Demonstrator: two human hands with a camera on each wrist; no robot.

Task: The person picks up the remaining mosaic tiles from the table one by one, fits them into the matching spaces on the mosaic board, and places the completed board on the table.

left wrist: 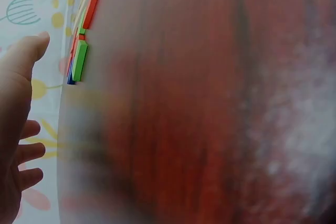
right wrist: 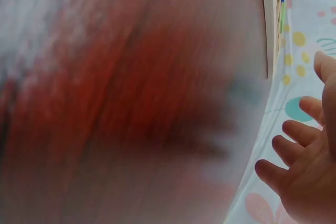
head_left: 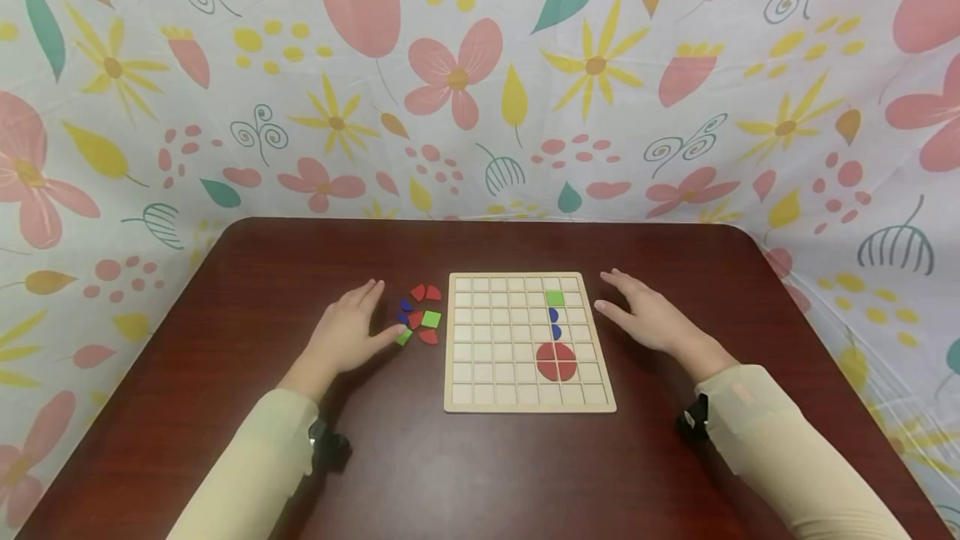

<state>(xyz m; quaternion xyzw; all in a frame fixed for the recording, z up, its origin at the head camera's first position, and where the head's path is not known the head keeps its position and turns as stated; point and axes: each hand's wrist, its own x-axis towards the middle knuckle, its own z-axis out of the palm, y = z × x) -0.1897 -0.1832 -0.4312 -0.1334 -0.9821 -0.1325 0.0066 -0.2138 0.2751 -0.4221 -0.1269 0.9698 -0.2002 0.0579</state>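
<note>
My left hand (head_left: 347,330) is beside a small group of loose pieces, its fingers relaxed and its thumb tip overlapping a green square (head_left: 404,337) in the head view. The group has red quarter circles (head_left: 428,337), blue half circles (head_left: 406,306) and another green square (head_left: 431,319). To their right lies a pale wooden grid board (head_left: 483,372). On its right part sit a green square (head_left: 554,298), two blue half circles (head_left: 554,316) in a column and a red circle (head_left: 557,362) made of quarter pieces. My right hand (head_left: 651,317) rests just past the board's right edge, fingers extended, holding nothing.
The dark reddish-brown table (head_left: 420,473) ends at a far edge with rounded corners. Behind it and at both sides hangs a white cloth (head_left: 465,157) with printed flowers and leaves. Both wrists carry black cameras (head_left: 330,446) strapped over pale sleeves (head_left: 251,469).
</note>
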